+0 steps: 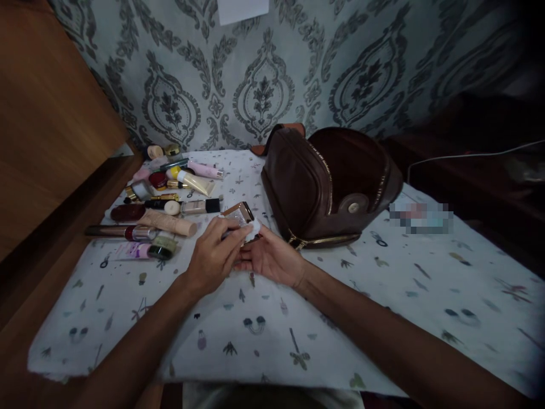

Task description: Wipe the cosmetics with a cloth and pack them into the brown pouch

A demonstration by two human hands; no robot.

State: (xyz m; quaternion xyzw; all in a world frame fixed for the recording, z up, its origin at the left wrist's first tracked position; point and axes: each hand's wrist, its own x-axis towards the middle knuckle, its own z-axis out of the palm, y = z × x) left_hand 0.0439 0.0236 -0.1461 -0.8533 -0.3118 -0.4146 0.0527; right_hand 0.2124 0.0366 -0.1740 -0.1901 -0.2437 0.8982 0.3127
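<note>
Above the cloth [255,355] beside the brown bag [293,179], the left hand [215,253] holds a white wipe [254,230] to a small shiny case [239,214], which the right hand [275,258] grips from below, likely to keep it steady, with makeup [168,222] lying apart, perhaps to leave room

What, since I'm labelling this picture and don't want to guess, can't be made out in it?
All in the head view:
Lower part of the glittery, gold-brown rectangular case: covered by the left hand and crumpled white cloth.
Inside of the dark-brown leather bag: lost in shadow.
Whatever lies beneath the pixelated patch at right.
White paper sheet: cut off by the top edge.
Print on the pink-and-white tube: too small and blurred.
</note>
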